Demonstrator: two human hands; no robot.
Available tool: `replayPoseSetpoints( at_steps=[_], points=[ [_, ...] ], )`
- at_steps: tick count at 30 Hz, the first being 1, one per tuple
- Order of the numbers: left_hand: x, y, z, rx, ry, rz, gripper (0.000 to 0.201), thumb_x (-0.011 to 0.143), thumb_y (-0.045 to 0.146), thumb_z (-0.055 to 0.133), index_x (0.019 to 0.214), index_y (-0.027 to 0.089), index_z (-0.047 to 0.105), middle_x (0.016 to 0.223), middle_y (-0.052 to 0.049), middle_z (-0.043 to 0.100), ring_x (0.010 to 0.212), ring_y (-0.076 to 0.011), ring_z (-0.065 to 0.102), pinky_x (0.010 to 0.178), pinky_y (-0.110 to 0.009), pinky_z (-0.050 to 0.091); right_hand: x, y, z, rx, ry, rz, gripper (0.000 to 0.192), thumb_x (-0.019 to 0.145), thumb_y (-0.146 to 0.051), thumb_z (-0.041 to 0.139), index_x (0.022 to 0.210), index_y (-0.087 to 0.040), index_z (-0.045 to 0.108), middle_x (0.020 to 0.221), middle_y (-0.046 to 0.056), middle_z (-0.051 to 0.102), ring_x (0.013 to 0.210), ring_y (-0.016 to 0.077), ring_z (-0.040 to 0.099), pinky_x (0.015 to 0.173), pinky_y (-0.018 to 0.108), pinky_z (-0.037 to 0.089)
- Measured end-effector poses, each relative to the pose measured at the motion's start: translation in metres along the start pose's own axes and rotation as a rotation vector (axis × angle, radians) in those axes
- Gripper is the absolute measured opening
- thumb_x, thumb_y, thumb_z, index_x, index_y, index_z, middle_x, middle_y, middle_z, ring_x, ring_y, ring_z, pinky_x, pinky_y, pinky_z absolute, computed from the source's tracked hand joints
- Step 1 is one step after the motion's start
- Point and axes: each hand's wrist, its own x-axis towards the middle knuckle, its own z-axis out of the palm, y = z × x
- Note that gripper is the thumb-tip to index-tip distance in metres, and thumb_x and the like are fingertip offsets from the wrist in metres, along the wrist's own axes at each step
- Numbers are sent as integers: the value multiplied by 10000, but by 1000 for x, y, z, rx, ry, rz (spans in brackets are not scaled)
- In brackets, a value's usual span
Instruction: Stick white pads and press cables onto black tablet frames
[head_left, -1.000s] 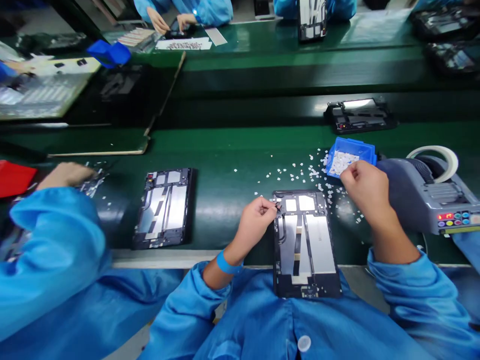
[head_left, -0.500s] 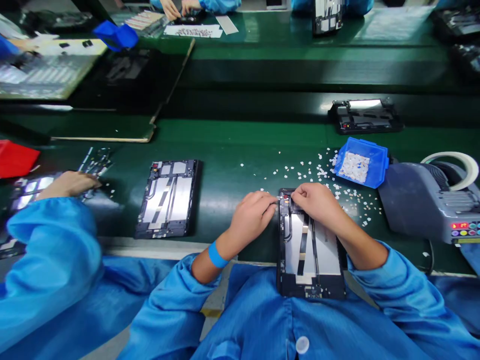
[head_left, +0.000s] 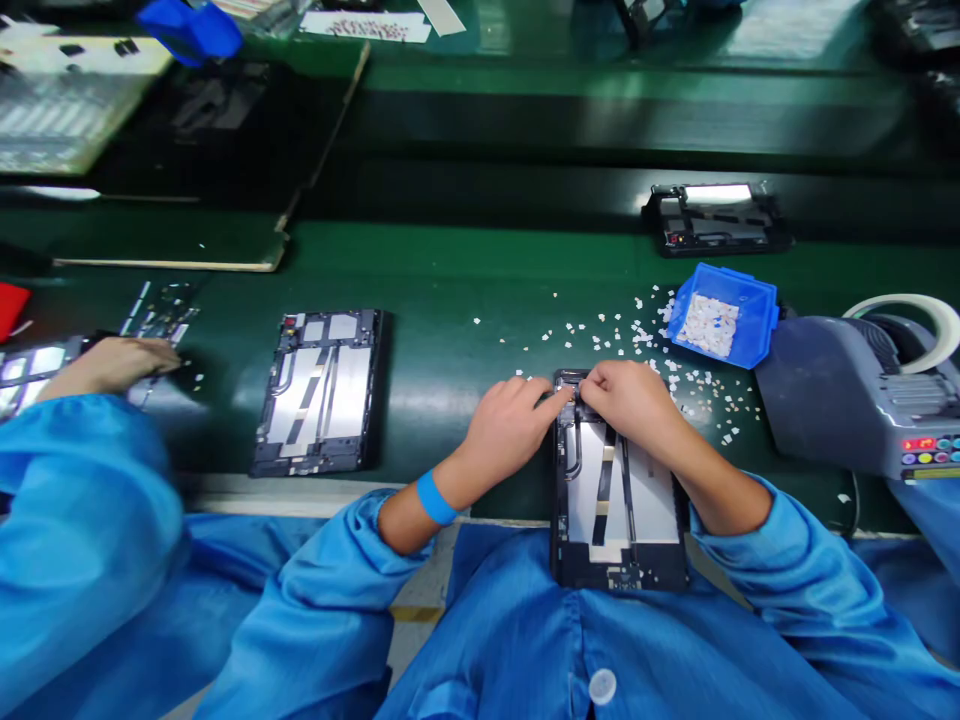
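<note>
the tablet back frame (head_left: 616,500) lies flat at the tabletop's (head_left: 465,290) near edge, long axis 12 to 6. left hand (head_left: 504,428) and right hand (head_left: 630,398) pinch narrow at its 12 o'clock end. three frames total: another (head_left: 319,392) at 9, one (head_left: 714,218) at 1. one blue bin (head_left: 721,314) of white bits at 1.

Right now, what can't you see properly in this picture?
Head view only:
- Top corner of the frame: hidden by the left hand and right hand.
- Whatever the fingertips pinch: too small.
- Bits in the blue bin: too small.
- Tape roll: cut off by the right edge.
</note>
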Motion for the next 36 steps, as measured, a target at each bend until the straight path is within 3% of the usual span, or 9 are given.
replayPoseSetpoints(
  at_steps=[6, 12, 23, 26, 31, 33, 36],
  points=[
    [14, -4, -18, 63, -126, 82, 322, 1039, 204, 525, 1319, 230, 682, 994, -83, 686, 857, -238, 579, 701, -358, 412, -3, 9, 0, 39, -5, -92, 239, 936, -273, 585, 728, -216, 688, 683, 14, 686, 635, 168, 567, 613, 293, 291],
    [26, -21, -31, -6, -235, 176, 371, 1036, 189, 489, 1344, 255, 685, 1073, -84, 698, 886, -229, 593, 730, -352, 418, -11, 18, -2, 125, 17, -157, 186, 966, -273, 586, 853, -215, 721, 784, 18, 731, 723, 177, 631, 659, 283, 350],
    [28, -23, -33, 98, -231, 267, 358, 1022, 142, 518, 1349, 190, 657, 1018, -94, 717, 820, -221, 579, 687, -351, 371, -20, 28, 6, 234, 103, -236, 146, 968, -213, 575, 927, -217, 716, 898, 27, 755, 864, 201, 674, 773, 293, 425],
    [32, -15, -36, 85, -239, 296, 310, 1014, 104, 509, 1265, 155, 684, 999, -103, 704, 831, -230, 577, 703, -364, 376, -20, 30, 11, 237, 126, -263, 162, 988, -227, 559, 926, -217, 709, 926, 37, 754, 884, 198, 671, 811, 296, 442],
    [41, -4, -43, 67, -277, 357, 252, 979, 33, 509, 960, 141, 736, 984, -118, 699, 876, -235, 589, 733, -372, 383, -22, 35, 23, 173, 161, -295, 189, 1010, -243, 541, 967, -206, 722, 954, 65, 744, 923, 216, 663, 833, 307, 469],
    [43, -7, -42, 43, -288, 341, 248, 987, 65, 517, 1018, 149, 748, 968, -115, 708, 880, -240, 595, 736, -373, 393, -24, 37, 26, 154, 171, -335, 224, 1025, -243, 524, 1028, -197, 743, 988, 82, 750, 950, 225, 667, 855, 318, 486],
    [36, -21, -37, -33, -283, 284, 337, 1004, 140, 525, 1286, 186, 704, 1039, -98, 745, 896, -236, 612, 758, -367, 416, -26, 39, 28, 135, 196, -428, 313, 1050, -231, 480, 1181, -180, 759, 1027, 101, 755, 980, 230, 671, 893, 334, 509]
  ],
)
